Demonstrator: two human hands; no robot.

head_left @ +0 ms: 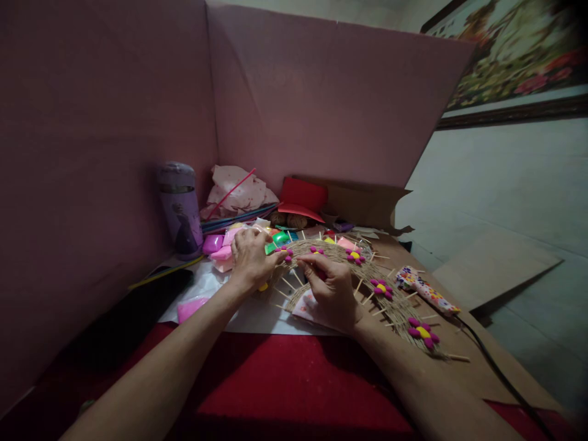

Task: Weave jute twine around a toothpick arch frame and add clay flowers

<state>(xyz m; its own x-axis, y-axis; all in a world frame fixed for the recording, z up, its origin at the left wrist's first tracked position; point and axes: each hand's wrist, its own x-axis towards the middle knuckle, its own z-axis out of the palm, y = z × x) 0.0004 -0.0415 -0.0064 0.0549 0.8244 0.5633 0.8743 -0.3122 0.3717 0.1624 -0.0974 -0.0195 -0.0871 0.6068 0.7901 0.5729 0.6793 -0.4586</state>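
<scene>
A woven straw arch (390, 300) with wooden sticks poking out lies on the table, dotted with several pink and yellow clay flowers (422, 332). My left hand (250, 260) rests with fingers curled on the arch's left end, next to a pink flower (285, 252). My right hand (331, 289) lies on the middle of the arch, thumb and fingers pinched together near its inner edge. What the pinch holds is too small to make out.
Pink cardboard walls (138, 122) enclose the table on the left and back. A purple bottle (180, 208) stands at the left, with bags of coloured clay (220, 248) beside it. A patterned glue gun (425, 288) with a black cord lies right. Red cloth (285, 380) covers the front.
</scene>
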